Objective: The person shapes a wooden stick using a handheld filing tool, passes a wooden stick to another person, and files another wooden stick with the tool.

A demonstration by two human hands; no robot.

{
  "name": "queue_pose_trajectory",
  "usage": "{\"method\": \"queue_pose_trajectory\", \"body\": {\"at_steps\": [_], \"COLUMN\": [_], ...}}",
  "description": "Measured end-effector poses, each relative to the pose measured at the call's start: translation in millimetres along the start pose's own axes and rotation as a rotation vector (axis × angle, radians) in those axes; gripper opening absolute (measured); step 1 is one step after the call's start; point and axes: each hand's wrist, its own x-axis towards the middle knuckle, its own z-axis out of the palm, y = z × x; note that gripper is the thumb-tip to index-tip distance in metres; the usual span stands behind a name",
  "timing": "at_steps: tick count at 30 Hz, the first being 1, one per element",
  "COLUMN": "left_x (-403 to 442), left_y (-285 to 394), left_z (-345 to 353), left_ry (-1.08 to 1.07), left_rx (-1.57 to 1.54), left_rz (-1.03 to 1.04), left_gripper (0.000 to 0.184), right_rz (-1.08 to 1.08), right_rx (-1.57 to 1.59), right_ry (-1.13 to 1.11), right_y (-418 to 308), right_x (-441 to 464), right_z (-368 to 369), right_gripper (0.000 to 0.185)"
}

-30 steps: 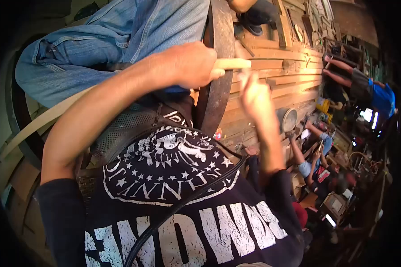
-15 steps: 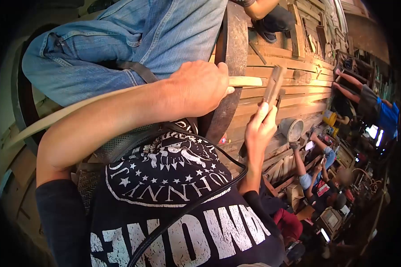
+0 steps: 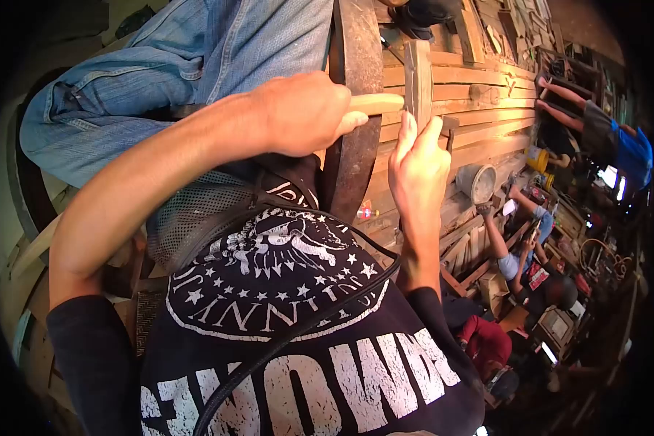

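A gray bucket (image 3: 476, 184) sits near a yellow pail (image 3: 537, 158) on a wooden plank floor (image 3: 487, 149), while a person in a blue shirt (image 3: 634, 156) stands barelegged beyond and another in a black shirt (image 3: 543, 282) sits near a cardboard box (image 3: 493, 288).

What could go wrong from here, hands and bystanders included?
The block sits right by the strip's tip, so a slip might catch the left hand.
The right hand grips only the block's near end; it could twist.
If dropped, it might hit the nearby shoe.
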Motion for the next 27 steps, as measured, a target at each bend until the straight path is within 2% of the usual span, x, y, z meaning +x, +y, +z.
{"method": "queue_pose_trajectory", "body": {"at_steps": [5,8,11,14,18,19,20,23,27], "left_x": [-4,-3,-4,-5,-4,-5,-6,-7,-6], "left_y": [2,1,3,3,3,3,9,4,5], "left_z": [3,7,7,3,6,4,5,14,9], "left_ry": [0.042,0.103,0.092,0.108,0.097,0.125,0.081,0.143,0.096], "left_rx": [0.044,0.061,0.076,0.036,0.067,0.071,0.062,0.088,0.044], "left_rz": [0.002,0.030,0.003,0.008,0.048,0.058,-0.026,0.032,0.034], "left_gripper": [0.044,0.044,0.044,0.044,0.042,0.042,0.040,0.040,0.041], "right_rz": [0.011,0.018,-0.061,-0.040,-0.025,-0.029,-0.032,-0.022,-0.021], "right_rx": [0.029,-0.039,-0.078,0.080,-0.062,-0.066,-0.068,-0.022,-0.003], "right_ry": [-0.045,-0.022,0.030,-0.003,-0.003,0.003,0.012,-0.061,0.013], "right_y": [12,3,5,14,5,5,6,5,-1], "right_x": [-17,18,11,-24,15,12,7,-12,8], "right_z": [-2,3,3,0,4,1,0,-3,4], "right_gripper": [0.028,0.028,0.026,0.024,0.028,0.028,0.026,0.025,0.025]}}
